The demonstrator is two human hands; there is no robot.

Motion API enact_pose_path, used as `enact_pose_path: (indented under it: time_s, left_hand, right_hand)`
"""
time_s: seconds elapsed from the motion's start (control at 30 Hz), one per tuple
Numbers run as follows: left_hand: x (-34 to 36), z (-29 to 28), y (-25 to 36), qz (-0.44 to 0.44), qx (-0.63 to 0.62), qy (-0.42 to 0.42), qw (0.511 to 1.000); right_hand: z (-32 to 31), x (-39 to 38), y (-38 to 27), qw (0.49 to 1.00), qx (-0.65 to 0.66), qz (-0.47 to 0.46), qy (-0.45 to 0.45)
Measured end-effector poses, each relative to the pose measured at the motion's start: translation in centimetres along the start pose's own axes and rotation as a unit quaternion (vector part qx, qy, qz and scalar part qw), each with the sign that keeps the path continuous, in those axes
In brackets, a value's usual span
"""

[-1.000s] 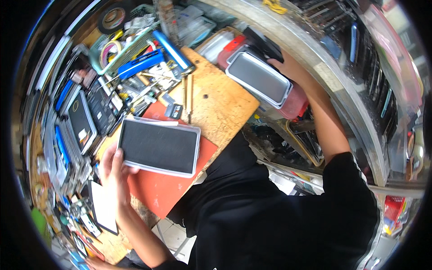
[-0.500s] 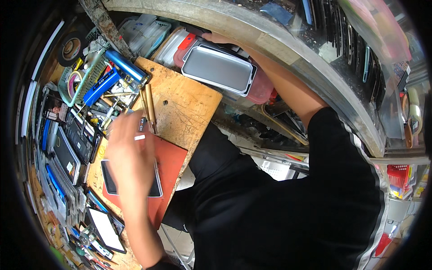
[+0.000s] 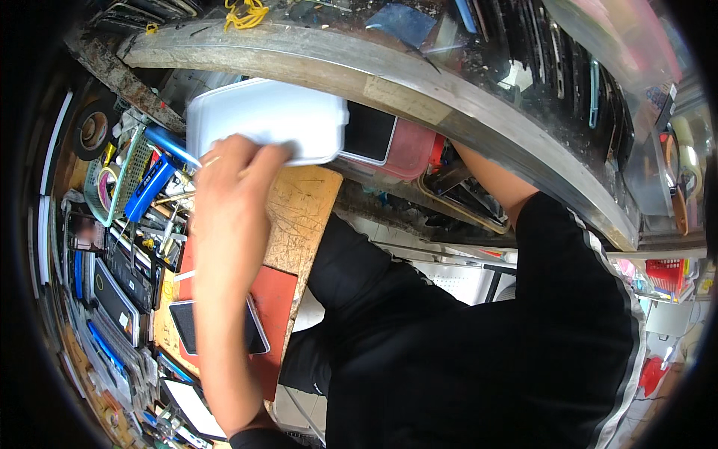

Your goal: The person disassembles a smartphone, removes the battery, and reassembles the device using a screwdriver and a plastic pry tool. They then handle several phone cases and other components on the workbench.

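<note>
My left hand is closed on the near edge of a white plastic lid, blurred by motion and tilted above the far end of the wooden board. Beyond my left forearm, a phone with a dark face lies on a red mat, partly covered by the arm. My right forearm reaches beneath the shelf edge, which hides the right hand. Near it, a dark-faced device with a white rim rests on a reddish plastic box.
A metal-edged shelf crosses the far side, over the boxes. On the left stand a green basket with tape and tools, a blue tool, and several stacked phones and parts. A white panel lies at the lower left.
My left hand has moved from above the red mat to the far side and taken hold of the white lid. My right hand has gone out of sight under the shelf.
</note>
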State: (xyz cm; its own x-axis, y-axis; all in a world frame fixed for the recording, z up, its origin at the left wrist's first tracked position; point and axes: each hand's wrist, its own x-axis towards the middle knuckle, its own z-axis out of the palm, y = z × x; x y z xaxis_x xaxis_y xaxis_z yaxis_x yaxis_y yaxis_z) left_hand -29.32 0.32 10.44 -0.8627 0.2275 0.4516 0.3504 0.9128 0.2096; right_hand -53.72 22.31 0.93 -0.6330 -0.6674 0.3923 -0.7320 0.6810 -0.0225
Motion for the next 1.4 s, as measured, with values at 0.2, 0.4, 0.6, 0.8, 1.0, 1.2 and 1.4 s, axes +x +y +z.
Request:
enact_pose_path:
  time_s: [0.2, 0.4, 0.6, 0.8, 1.0, 1.2, 1.4]
  left_hand:
    - [-10.5, -8.7, 0.6, -0.156, 0.133, -0.053, 0.977]
    - [-22.1, -9.2, 3.1, -0.255, 0.137, -0.001, 0.957]
    - [-31.2, -8.8, 6.1, -0.353, 0.119, 0.107, 0.922]
    - [-35.0, -9.3, 8.3, -0.383, 0.194, 0.136, 0.893]
    - [-36.5, -9.8, 9.1, -0.409, 0.261, 0.156, 0.861]
    - [-35.3, -8.8, 8.4, -0.377, 0.241, 0.150, 0.882]
    - [-36.8, -8.1, 8.4, -0.373, 0.207, 0.132, 0.895]
  right_hand:
    - [0.6, 1.0, 0.0, 1.000, 0.002, 0.002, 0.002]
    - [1.5, 3.4, -0.5, 1.000, -0.019, -0.020, -0.002]
    - [1.2, 5.6, -1.5, 0.995, -0.071, -0.064, -0.005]
    - [-0.3, 5.7, -1.3, 0.983, -0.131, -0.126, 0.039]
    - [-6.0, 1.5, -11.9, 0.974, 0.102, -0.142, 0.145]
    - [-7.5, -9.4, -30.7, 0.924, 0.286, -0.248, -0.057]
    - [-8.8, -9.3, -25.6, 0.935, 0.291, -0.200, -0.011]
